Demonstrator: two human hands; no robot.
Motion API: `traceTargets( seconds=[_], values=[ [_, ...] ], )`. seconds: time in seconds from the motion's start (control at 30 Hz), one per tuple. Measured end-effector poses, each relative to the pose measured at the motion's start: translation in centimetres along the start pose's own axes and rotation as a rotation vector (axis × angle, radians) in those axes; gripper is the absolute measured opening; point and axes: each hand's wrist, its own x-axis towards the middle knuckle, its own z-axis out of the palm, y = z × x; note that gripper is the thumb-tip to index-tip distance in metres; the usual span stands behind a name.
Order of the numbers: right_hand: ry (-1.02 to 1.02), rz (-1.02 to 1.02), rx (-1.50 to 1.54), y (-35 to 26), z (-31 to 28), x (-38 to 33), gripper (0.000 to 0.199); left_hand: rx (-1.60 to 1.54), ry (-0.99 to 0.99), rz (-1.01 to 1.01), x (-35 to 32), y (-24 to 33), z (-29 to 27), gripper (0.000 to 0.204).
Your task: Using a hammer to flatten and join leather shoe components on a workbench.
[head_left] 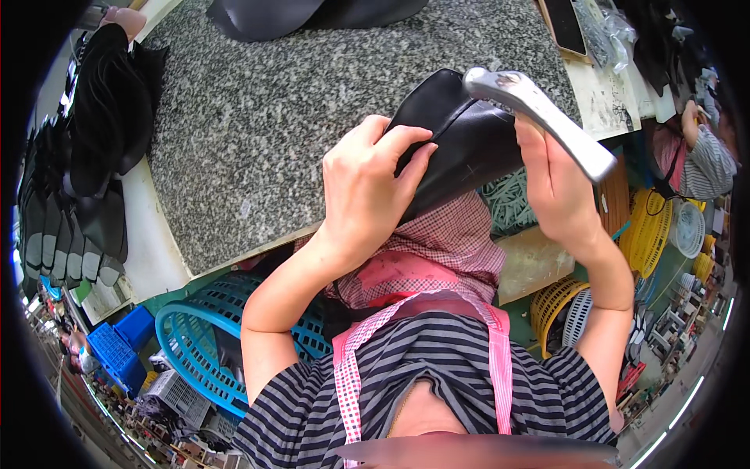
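Observation:
My left hand (363,191) grips a black leather piece (461,133), folded and seamed, holding it up in front of my chest over the near edge of a speckled granite slab (258,109). My right hand (556,187) holds a silver metal tool (539,117) by its long handle. The tool's head rests against the top edge of the leather piece. Both hands are close together, with the leather between them.
Stacks of black leather pieces (86,172) lie at the slab's left. A blue plastic basket (207,336) sits below the table; yellow baskets (648,227) stand at the right. Another black piece (297,16) lies at the slab's far edge. Another person (703,156) sits at the far right.

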Motion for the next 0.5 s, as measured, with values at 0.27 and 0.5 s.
traceTargets(
  seconds=[0.27, 0.5],
  values=[
    [-0.1, 0.003, 0.164, 1.4, 0.7, -1.5, 0.023, -0.159, -0.134, 0.039, 0.4, -0.1, -0.8, 0.016],
    [-0.114, 0.055, 0.182, 1.9, 0.8, -2.1, 0.024, -0.252, -0.169, -0.117, 1.0, 0.5, -1.1, 0.015]
  ],
)
